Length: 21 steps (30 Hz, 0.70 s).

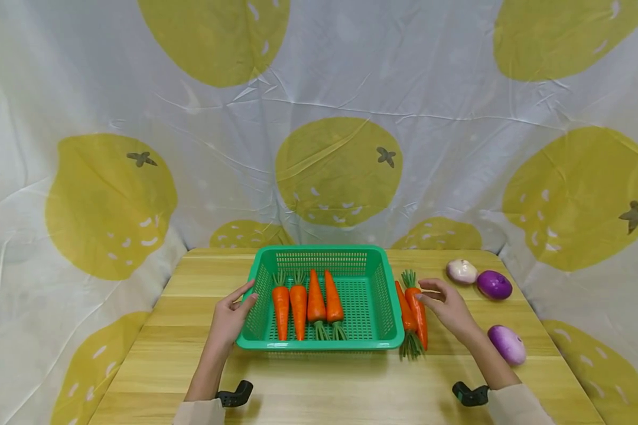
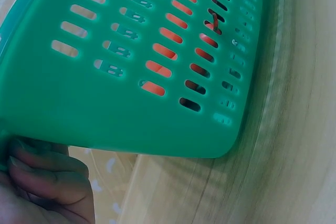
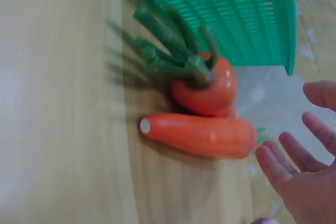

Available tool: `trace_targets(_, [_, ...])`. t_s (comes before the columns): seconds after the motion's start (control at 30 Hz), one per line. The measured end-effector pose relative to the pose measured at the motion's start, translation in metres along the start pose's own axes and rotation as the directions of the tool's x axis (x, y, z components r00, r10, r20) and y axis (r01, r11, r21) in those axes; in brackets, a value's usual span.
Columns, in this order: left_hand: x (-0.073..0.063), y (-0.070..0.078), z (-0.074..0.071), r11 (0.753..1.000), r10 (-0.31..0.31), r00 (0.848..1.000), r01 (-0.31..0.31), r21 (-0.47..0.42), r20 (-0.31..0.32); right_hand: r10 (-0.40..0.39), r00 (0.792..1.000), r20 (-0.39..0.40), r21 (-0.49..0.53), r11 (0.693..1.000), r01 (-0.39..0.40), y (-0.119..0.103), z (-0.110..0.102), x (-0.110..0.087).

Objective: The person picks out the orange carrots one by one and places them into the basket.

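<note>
A green plastic basket [image 1: 319, 345] with slotted walls holds several carrots [image 1: 316, 301] laid side by side, some with their tops pointing away and some toward me. My left hand [image 1: 230, 319] grips the basket's left rim; in the left wrist view its fingers [image 2: 58, 184] curl at the rim. Against the basket's right side, two more carrots lie on the table: one with its green top near me [image 1: 405, 310] and one with its top away [image 1: 417, 321]. Over the latter, my right hand [image 1: 449, 307] hovers with thumb and fingers apart, its fingertips [image 3: 265, 156] close beside the carrot.
Right of my right hand, a whitish-purple onion [image 1: 462, 271] and a dark purple one [image 1: 494, 285] sit together at the back. Another purple onion [image 1: 507, 345] lies nearer, beside my right forearm. A lemon-print curtain [image 1: 340, 88] hangs behind the wooden table [image 1: 361, 389].
</note>
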<state>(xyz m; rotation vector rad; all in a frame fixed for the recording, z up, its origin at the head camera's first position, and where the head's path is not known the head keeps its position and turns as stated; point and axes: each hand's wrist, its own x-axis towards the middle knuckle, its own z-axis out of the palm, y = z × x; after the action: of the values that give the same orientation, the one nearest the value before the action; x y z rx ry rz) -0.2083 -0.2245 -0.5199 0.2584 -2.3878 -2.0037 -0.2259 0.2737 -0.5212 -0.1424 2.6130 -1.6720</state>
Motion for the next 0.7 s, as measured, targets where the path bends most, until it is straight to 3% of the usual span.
trace_targets(0.5, [0.002,-0.002,0.000,1.000,-0.018,1.000,0.018,-0.017,0.002,0.090,0.996,0.015,-0.038,0.995,-0.090,0.028,0.005,0.007])
trace_targets(0.7, [0.002,-0.001,0.000,0.998,-0.044,0.999,0.044,-0.044,0.007,0.083,0.996,0.019,-0.076,0.994,-0.081,0.033,0.009,0.012])
